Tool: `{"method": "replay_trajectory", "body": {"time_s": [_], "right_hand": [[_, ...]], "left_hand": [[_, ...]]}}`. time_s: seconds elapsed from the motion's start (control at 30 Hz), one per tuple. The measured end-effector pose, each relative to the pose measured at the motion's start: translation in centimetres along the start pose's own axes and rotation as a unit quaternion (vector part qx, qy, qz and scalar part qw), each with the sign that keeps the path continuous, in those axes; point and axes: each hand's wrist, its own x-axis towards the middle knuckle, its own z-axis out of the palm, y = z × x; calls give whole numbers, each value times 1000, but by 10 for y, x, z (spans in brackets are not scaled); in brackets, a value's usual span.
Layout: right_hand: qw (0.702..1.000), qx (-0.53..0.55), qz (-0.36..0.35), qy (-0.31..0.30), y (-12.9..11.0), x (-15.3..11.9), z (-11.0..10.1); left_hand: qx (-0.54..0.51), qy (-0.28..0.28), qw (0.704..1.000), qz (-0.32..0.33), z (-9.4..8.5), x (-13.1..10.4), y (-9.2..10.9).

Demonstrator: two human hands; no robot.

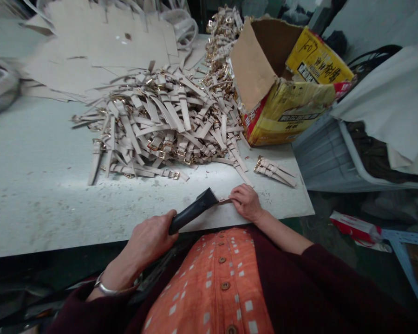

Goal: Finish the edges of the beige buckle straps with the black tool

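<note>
Table (38, 185) with a pale, speckled top: carries the pile (167, 120), the reference for all positions below. The pile consists of many light beige straps with gold-coloured buckles, lying loosely in all directions. Sheets (101, 44) of pale beige material: laid flat, overlapping, behind the pile and to its left. Bin (320, 157), grey: right of the pile, beyond the table edge, with dark contents and a white cloth (386, 93) draped over its far side. Box (289, 111), yellow and red cardboard: right of the pile, top open, flaps raised. Straps at the right side of the pile lie just beside the box; contact cannot be confirmed.

Left hand (153, 236): in front of the pile, closed around the lower end of a handle, thumb on top. The handle belongs to a black tool (193, 211), tilted up toward the right and widening at its head. Right hand (246, 202): in front of the pile, toward its right side, thumb and fingers pinching one end of a strap. Bundle (274, 171) of a few buckled straps: right of the pile, apart from it. Single strap (225, 200): in front of the pile, between the tool head and the right fingertips; its contact with the head cannot be determined.
</note>
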Motion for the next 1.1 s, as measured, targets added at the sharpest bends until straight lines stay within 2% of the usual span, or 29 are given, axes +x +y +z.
{"method": "replay_trajectory", "body": {"time_s": [0.17, 0.37, 0.6, 0.9, 1.1], "right_hand": [[997, 14, -66, -23, 0, -8, 0], [996, 58, -39, -54, -7, -8, -6], [995, 73, -16, -71, -9, 4, -6], [989, 56, -39, -131, -6, 14, -8], [984, 4, -38, -172, -11, 18, -8]], "left_hand": [[1, -10, 1000, 14, 10, -4, -5], [-6, -31, 999, 35, 20, -1, -2], [-5, -23, 999, 46, 14, 6, 8], [-22, -21, 998, 47, 19, 6, 6], [-26, -29, 999, 37, 16, 7, 8]]}}
